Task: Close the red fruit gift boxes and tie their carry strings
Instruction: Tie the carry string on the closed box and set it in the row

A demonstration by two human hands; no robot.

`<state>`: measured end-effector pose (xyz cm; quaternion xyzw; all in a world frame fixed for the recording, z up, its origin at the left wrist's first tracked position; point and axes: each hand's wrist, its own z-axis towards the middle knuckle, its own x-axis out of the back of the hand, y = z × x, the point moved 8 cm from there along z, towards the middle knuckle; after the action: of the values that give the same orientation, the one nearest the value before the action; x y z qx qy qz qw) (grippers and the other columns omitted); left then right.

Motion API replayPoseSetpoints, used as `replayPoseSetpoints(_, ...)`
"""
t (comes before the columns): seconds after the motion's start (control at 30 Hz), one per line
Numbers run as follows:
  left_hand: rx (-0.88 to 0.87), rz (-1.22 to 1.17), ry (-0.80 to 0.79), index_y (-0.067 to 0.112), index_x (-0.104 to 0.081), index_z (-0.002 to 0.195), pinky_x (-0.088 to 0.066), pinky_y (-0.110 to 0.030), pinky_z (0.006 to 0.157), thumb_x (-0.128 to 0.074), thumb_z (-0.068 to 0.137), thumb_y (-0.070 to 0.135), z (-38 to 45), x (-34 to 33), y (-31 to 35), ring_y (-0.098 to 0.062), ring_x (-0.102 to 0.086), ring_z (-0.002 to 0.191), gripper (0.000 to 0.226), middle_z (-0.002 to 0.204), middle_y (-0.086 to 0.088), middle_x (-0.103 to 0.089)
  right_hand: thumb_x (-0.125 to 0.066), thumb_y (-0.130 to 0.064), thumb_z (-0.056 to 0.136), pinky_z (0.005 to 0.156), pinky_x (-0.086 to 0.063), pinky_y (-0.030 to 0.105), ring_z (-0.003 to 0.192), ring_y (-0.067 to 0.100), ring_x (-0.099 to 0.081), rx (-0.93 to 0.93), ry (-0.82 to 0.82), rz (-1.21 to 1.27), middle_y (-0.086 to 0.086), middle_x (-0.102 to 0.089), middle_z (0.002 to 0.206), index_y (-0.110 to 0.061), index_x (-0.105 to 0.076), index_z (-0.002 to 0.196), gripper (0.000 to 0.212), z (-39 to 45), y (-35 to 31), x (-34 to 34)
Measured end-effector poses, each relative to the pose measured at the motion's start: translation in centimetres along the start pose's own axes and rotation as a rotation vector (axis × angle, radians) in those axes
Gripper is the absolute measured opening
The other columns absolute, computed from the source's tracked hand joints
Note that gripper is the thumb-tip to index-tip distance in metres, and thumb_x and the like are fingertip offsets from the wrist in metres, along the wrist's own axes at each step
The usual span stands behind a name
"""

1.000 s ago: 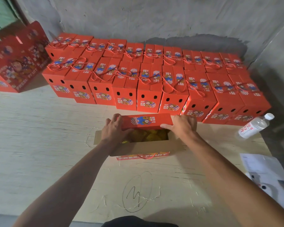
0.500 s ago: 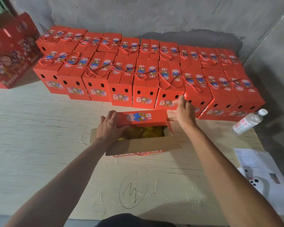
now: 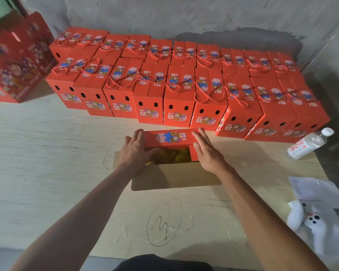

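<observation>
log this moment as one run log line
open box | left hand holds far flap | right hand presses side flap | strings untied

Packing room: rows of tied gift boxes (image 3: pixel 176 98), concrete wall (image 3: pixel 184 16)

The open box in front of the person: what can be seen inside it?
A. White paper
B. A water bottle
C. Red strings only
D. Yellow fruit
D: yellow fruit shows in the gap of the open box, between its flaps.
</observation>
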<state>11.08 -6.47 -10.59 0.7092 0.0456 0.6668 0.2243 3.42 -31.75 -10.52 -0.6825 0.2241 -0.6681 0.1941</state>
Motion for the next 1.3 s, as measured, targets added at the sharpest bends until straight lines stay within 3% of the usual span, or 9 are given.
replayPoseSetpoints(0.17,-0.095,0.191,-0.068,0.013,-0.029,0.148,-0.056,-0.049,0.088,-0.052,0.091,0.073,0.0,1.1,0.3,-0.034,-0.059,0.121,0.086,0.15,-0.004,-0.045,-0.028,-0.036,0.112,0.088,-0.056,0.049,0.138,0.018,-0.051,0.003,0.015,-0.012,-0.013,0.001,0.171,-0.027,-0.023,0.162,0.051,0.0,0.2,0.1)
replayPoseSetpoints(0.43,0.125,0.402,-0.065,0.014,-0.056,0.083,-0.039,-0.03,0.061,-0.053,0.091,0.065,0.1,6.0,-3.9,-0.021,-0.058,0.067,0.051,0.075,0.0,-0.061,-0.028,-0.038,0.111,0.068,-0.057,0.036,0.129,0.018,-0.059,-0.068,0.06,-0.05,-0.014,-0.002,0.171,-0.029,-0.024,0.161,0.051,-0.2,0.0,-0.6)
replayPoseSetpoints(0.6,-0.04,0.093,0.123,0.014,-0.057,0.117,-0.04,-0.031,0.063,-0.059,0.099,0.028,-0.4,6.8,0.9,-0.024,-0.061,0.079,0.023,0.106,-0.005,-0.07,-0.027,-0.04,0.111,0.06,-0.057,0.032,0.13,0.015,-0.057,-0.152,0.122,-0.084,-0.016,0.002,0.171,-0.031,-0.02,0.161,0.051,-0.8,-0.3,-1.7)
replayPoseSetpoints(0.7,-0.121,-0.229,-0.029,0.019,-0.065,0.11,-0.051,-0.037,0.079,-0.048,0.102,0.05,-2.3,4.2,1.3,-0.018,-0.064,0.088,0.037,0.101,0.005,-0.069,-0.03,-0.038,0.111,0.05,-0.047,0.026,0.121,0.017,-0.062,-0.141,0.156,-0.067,-0.013,-0.002,0.172,-0.029,-0.024,0.161,0.051,-1.0,-0.5,-1.8)
replayPoseSetpoints(0.77,-0.109,-0.323,-0.086,0.022,-0.067,0.107,-0.041,-0.046,0.1,-0.042,0.108,0.036,-3.1,2.5,0.4,-0.023,-0.062,0.099,0.029,0.102,0.007,-0.07,-0.03,-0.037,0.111,0.048,-0.041,0.024,0.118,0.018,-0.064,-0.137,0.172,-0.059,-0.013,-0.004,0.172,-0.028,-0.026,0.16,0.05,-1.1,-0.5,-1.7)
replayPoseSetpoints(0.87,-0.115,-0.306,0.002,0.018,-0.07,0.109,-0.034,-0.045,0.103,-0.044,0.106,0.01,-3.0,2.0,-0.4,-0.026,-0.057,0.103,0.027,0.107,0.005,-0.071,-0.031,-0.036,0.111,0.048,-0.045,0.026,0.118,0.017,-0.064,-0.141,0.169,-0.048,-0.012,-0.004,0.172,-0.028,-0.025,0.161,0.051,-1.2,-0.5,-1.6)
replayPoseSetpoints(0.97,-0.135,-0.405,0.038,0.011,-0.069,0.113,-0.043,-0.042,0.096,-0.043,0.106,0.004,-3.0,2.1,-1.2,-0.026,-0.054,0.105,0.028,0.118,-0.004,-0.068,-0.034,-0.027,0.111,0.057,-0.055,0.036,0.128,0.016,-0.059,-0.085,0.12,-0.025,-0.013,-0.001,0.171,-0.028,-0.025,0.161,0.051,-1.7,-0.6,-1.3)
replayPoseSetpoints(1.1,-0.152,-0.481,0.06,0.009,-0.07,0.118,-0.038,-0.004,0.083,-0.044,0.105,-0.001,-2.9,2.4,-2.4,-0.02,-0.052,0.107,0.03,0.117,-0.007,-0.065,-0.04,-0.015,0.11,0.097,-0.054,0.031,0.14,-0.008,-0.031,0.067,0.052,0.069,-0.018,-0.014,0.169,-0.027,-0.042,0.155,0.047,-3.5,0.0,0.0)
replayPoseSetpoints(1.3,-0.215,-0.521,0.006,0.016,-0.079,0.102,-0.05,-0.039,0.098,-0.036,0.074,-0.021,-3.3,3.3,-3.9,-0.02,-0.062,0.116,0.064,0.12,0.007,-0.072,-0.045,0.002,0.103,0.11,-0.04,0.016,0.145,-0.003,-0.037,0.154,0.053,0.149,-0.021,-0.032,0.163,-0.022,-0.057,0.145,0.051,-6.7,1.4,1.0)
